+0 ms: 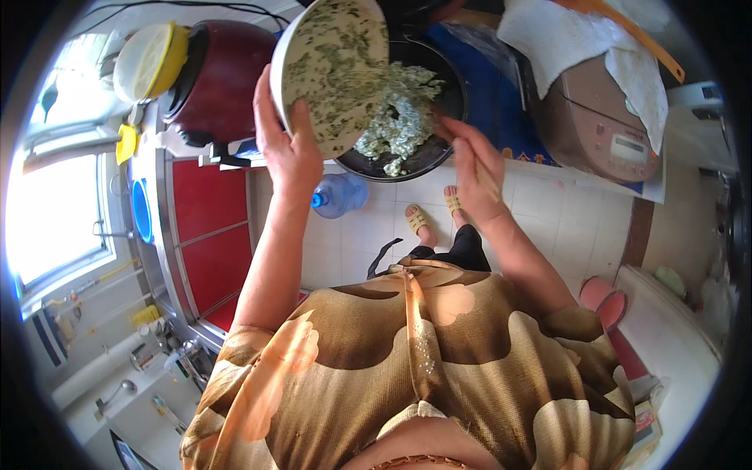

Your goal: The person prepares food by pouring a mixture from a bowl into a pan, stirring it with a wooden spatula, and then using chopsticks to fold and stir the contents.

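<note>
My left hand [292, 141] grips the rim of a white bowl [335, 76], thumb on the inner side. The bowl is tipped steeply to the right, and green-flecked batter coats its inside. A wet mass of batter with chopped greens [405, 114] lies against the bowl's lower edge and in a round black pan [449, 82] below. Beside the pan's right rim, my right hand [480, 170] is closed around a thin wooden utensil [440, 124]. Motion blurs it, and its tip is lost near the batter.
Left of the bowl stands a dark red air fryer-like appliance [232, 82] with a yellow basket [170, 61] beside it. At right, a rice cooker [605, 117] carries a white cloth [546, 35] and a wooden spatula [640, 38]. A blue water jug [341, 195] lies on the floor.
</note>
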The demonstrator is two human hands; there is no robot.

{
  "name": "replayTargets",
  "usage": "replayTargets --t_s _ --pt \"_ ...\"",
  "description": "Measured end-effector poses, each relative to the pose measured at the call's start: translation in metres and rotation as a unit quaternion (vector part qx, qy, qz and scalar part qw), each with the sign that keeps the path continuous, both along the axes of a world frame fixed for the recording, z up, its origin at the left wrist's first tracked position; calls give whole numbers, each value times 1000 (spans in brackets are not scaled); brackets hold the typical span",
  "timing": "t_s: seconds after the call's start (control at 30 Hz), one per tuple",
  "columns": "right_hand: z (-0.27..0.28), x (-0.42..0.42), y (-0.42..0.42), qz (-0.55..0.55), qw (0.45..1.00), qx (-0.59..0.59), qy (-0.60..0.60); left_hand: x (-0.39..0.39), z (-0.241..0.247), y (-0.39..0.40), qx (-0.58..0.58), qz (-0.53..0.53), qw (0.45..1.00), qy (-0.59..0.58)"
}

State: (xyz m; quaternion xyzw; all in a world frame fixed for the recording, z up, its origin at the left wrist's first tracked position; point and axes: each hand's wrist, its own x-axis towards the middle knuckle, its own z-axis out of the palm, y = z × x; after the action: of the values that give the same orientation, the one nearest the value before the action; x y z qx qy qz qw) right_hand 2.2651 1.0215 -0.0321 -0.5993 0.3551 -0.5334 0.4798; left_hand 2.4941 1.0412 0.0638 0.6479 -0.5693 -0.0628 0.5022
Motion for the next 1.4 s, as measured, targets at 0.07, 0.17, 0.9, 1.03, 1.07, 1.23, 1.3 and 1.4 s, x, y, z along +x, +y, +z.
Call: replayTargets --t_s 0.07,0.17,0.9,1.03,1.07,1.23,1.3,1.4 --pt "19 11 10 56 997 -31 -38 -3 -4 3 6 -9 999 33" --pt "34 29 12 134 987 -90 -5 -6 -3 -3 -6 -3 1000 -7" --pt "-1 -4 13 76 989 -117 48 10 14 -5 14 84 984 159" --pt "22 38 27 179 969 -170 9 -3 17 -9 9 70 983 172" --pt "10 36 24 154 977 -142 36 -4 20 -11 21 74 987 143" --pt "-19 -9 -10 54 989 -67 120 12 16 -3 38 68 988 136" --pt "-3 -2 1 62 988 -111 86 14 15 3 29 71 977 198" --pt "23 27 17 130 979 -153 41 7 16 -1 29 77 990 115"
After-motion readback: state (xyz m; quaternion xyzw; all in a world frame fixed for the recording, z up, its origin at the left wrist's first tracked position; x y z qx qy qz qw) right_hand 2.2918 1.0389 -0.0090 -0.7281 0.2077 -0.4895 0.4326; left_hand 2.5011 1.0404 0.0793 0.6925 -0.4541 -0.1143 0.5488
